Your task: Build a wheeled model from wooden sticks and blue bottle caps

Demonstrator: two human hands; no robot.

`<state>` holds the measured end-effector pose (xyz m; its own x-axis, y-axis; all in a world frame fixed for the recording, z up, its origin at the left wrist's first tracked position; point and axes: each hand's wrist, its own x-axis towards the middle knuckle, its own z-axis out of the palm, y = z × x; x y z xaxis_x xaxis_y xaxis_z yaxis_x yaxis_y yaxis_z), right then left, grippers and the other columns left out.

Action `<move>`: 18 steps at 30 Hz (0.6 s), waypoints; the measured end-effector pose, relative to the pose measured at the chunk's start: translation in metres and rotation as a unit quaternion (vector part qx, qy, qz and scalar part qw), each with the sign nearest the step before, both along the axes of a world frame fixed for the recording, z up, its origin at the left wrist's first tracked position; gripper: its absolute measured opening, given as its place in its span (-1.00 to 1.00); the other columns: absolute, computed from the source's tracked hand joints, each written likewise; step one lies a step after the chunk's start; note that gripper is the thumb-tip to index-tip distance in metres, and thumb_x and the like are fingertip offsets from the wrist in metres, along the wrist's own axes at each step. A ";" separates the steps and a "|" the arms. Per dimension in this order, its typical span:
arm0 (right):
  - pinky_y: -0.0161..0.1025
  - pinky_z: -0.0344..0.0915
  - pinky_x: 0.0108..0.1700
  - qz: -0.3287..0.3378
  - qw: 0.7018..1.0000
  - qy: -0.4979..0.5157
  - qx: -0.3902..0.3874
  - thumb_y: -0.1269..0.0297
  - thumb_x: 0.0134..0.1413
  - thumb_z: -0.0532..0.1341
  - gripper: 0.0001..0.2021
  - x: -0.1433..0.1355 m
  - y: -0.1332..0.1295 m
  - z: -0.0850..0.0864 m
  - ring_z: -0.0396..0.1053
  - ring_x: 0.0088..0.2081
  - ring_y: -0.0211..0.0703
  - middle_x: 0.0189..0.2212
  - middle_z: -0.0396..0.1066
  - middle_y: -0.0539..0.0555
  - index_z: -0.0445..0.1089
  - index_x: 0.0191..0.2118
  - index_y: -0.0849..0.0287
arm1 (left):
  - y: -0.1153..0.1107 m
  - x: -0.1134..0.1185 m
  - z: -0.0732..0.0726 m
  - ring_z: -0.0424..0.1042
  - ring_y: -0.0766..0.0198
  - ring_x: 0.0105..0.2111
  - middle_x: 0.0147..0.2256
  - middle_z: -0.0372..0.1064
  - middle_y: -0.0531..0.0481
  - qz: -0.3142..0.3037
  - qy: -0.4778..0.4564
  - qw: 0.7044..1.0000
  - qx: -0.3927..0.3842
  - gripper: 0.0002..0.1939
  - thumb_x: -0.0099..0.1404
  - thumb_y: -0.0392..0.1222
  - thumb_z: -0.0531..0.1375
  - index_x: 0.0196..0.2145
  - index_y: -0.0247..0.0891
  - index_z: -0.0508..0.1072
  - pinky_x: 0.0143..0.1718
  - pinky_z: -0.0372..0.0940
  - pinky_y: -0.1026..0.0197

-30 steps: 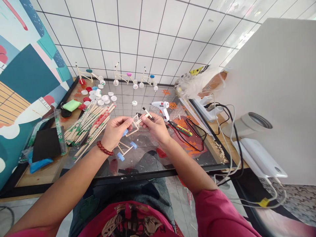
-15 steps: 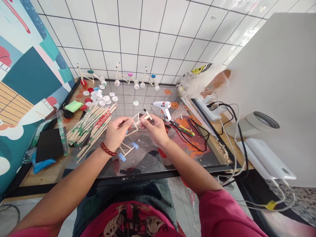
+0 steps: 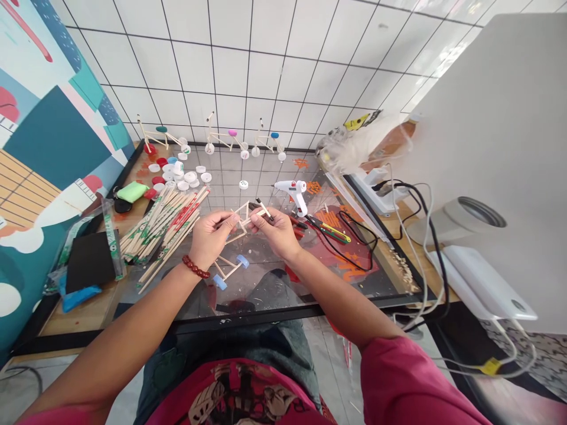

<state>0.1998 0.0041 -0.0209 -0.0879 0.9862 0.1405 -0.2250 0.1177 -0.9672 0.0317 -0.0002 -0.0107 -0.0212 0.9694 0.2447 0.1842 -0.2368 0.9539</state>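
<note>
Between both hands, above the glass tabletop, is a small frame of wooden sticks [image 3: 244, 211]. My left hand [image 3: 214, 235] pinches its left side with thumb and forefinger. My right hand [image 3: 277, 234] is closed on the right side, and a short stick with a black tip [image 3: 264, 208] pokes up beside the fingers. How the sticks join inside the fingertips is hidden. Below the hands lies another stick piece with light-blue ends [image 3: 227, 273]. A white glue gun [image 3: 294, 193] rests just beyond my right hand.
Wooden chopsticks [image 3: 163, 230] lie in a heap at left, with bottle caps [image 3: 179, 171] behind. Three small stick bicycles [image 3: 225, 140] stand along the wall. To the right are a yellow-green cutter [image 3: 330, 230], a black cord [image 3: 354, 265] and a power strip [image 3: 374, 192].
The hands keep their grip on the stick frame and have barely moved. The black-tipped stick has shifted slightly down, and the view has tilted a little.
</note>
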 end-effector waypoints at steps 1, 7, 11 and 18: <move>-0.26 0.33 -0.32 0.001 1.000 0.001 0.000 -0.10 -0.12 0.45 -0.61 0.000 0.000 0.000 0.32 -0.47 -0.28 -0.50 0.45 -0.02 0.47 -0.41 0.13 | 0.000 0.000 0.000 0.43 0.28 -0.45 -0.49 0.46 0.03 0.001 0.004 1.000 0.002 -0.79 0.21 -0.04 0.29 -0.41 -0.24 0.58 -0.33 0.37 0.24; -0.25 0.35 -0.29 -0.003 1.000 0.000 -0.007 -0.10 -0.11 0.44 -0.62 -0.001 0.000 -0.004 0.34 -0.45 -0.27 -0.49 0.47 -0.01 0.47 -0.40 0.13 | 0.002 -0.002 -0.004 0.43 0.26 -0.44 -0.47 0.48 0.01 0.005 0.032 0.999 0.009 -0.79 0.22 -0.03 0.28 -0.40 -0.22 0.59 -0.32 0.37 0.23; -0.25 0.36 -0.29 -0.005 1.000 0.006 -0.008 -0.09 -0.11 0.44 -0.62 -0.002 0.000 -0.008 0.35 -0.46 -0.27 -0.49 0.47 -0.01 0.48 -0.40 0.13 | 0.004 -0.002 -0.010 0.43 0.27 -0.45 -0.48 0.48 0.02 0.005 0.037 0.999 0.017 -0.78 0.24 -0.03 0.27 -0.40 -0.23 0.59 -0.33 0.36 0.24; -0.24 0.37 -0.30 -0.004 1.000 0.005 -0.010 -0.09 -0.12 0.44 -0.63 -0.003 0.001 -0.009 0.36 -0.46 -0.28 -0.49 0.47 -0.01 0.48 -0.41 0.14 | 0.005 -0.002 -0.015 0.41 0.29 -0.47 -0.49 0.46 0.03 0.007 0.028 0.999 0.023 -0.78 0.24 -0.03 0.28 -0.39 -0.23 0.59 -0.35 0.34 0.25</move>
<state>0.1971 0.0051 -0.0295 -0.0780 0.9896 0.1209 -0.2333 0.0998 -0.9673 0.0302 0.0052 -0.0259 -0.0197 0.9566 0.2906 0.2401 -0.2776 0.9302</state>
